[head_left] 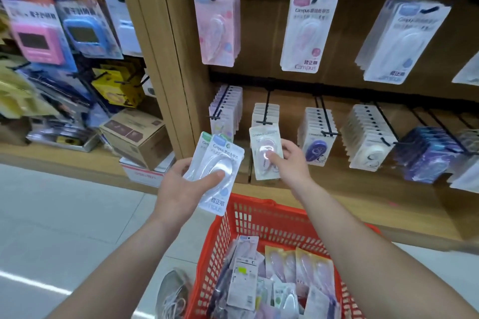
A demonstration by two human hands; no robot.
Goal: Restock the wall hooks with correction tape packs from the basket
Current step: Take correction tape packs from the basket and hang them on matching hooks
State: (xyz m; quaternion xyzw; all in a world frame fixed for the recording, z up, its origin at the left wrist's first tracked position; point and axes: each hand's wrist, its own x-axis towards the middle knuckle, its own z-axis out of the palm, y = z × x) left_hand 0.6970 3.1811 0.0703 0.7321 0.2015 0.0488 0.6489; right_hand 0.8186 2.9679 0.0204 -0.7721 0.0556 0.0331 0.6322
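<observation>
head: pack [262,138] in right hand [294,162]

"campus", "修正带" on hung pk [308,33] & held pk [226,153]

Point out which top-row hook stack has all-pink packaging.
The leftmost stack, beside the wooden post; the others in that row are white.

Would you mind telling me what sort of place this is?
Most likely a stationery shop: correction tape packs hang on wall hooks, and a red basket holds more stock.
</observation>
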